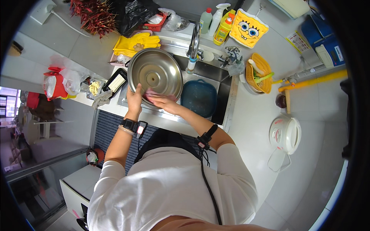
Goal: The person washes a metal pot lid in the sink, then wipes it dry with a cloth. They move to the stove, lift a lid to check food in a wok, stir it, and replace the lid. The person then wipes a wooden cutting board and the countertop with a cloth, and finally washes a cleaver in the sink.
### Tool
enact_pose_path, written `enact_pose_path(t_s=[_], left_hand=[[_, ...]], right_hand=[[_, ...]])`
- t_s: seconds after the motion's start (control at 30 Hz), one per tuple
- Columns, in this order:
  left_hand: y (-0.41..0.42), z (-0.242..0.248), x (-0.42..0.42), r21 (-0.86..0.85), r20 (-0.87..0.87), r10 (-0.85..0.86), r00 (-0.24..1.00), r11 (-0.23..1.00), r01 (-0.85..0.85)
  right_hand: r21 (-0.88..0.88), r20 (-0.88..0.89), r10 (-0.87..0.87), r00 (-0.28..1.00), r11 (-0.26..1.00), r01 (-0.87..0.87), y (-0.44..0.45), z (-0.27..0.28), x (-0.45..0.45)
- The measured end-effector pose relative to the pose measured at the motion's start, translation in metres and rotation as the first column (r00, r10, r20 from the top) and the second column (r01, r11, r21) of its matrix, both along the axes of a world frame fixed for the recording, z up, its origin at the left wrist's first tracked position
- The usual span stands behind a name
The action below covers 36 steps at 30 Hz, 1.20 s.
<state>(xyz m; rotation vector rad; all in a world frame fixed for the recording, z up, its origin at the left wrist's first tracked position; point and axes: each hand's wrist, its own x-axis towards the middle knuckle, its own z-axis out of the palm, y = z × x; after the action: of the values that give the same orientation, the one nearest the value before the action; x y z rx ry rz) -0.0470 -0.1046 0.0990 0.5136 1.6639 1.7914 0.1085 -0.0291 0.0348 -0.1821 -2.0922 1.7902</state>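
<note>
A round stainless-steel basin (169, 65), with a small dark spot at its centre, is held tilted over the left side of the sink. My left hand (134, 99) grips its near-left rim, the thumb over the edge. With my right hand (165, 101), fingers stretched out flat, I press a pink cloth (150, 93) against the near inner wall of the basin. Part of the cloth is hidden under those fingers. To the right, a dark blue plastic tub (199, 98) sits in the metal sink (224, 95), below the chrome faucet (195, 40).
On the left counter are a black tray with white strips (117, 82), peeled garlic cloves (94, 88) and a grey rag (102, 99). Yellow rubber gloves (136, 43) lie behind the basin. Cleaning bottles (222, 30) stand behind the sink; a yellow basket (261, 72) and a rice cooker (284, 135) are at right.
</note>
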Motion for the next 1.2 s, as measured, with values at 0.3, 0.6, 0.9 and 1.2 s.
enact_pose_path(t_s=[0.3,0.6,0.9,1.2], left_hand=[[0.000,0.016,0.022,0.051,0.023,-0.070,0.997,0.996,0.068],[-0.016,0.008,0.006,0.043,0.084,-0.006,0.996,0.999,0.002],[0.001,0.011,-0.002,-0.003,0.034,0.011,0.999,1.000,-0.010],[-0.004,0.076,-0.006,-0.210,0.175,-0.198,0.964,0.950,0.233]], right_hand=[[0.500,0.165,-0.258,0.952,0.854,0.145,0.029,0.039,-0.036],[0.815,0.099,-0.571,0.815,0.517,0.263,0.101,-0.015,-0.004],[0.504,0.239,-0.205,0.949,0.862,0.059,-0.007,0.048,0.029],[0.500,-0.091,-0.268,0.959,0.820,0.277,0.023,0.090,0.040]])
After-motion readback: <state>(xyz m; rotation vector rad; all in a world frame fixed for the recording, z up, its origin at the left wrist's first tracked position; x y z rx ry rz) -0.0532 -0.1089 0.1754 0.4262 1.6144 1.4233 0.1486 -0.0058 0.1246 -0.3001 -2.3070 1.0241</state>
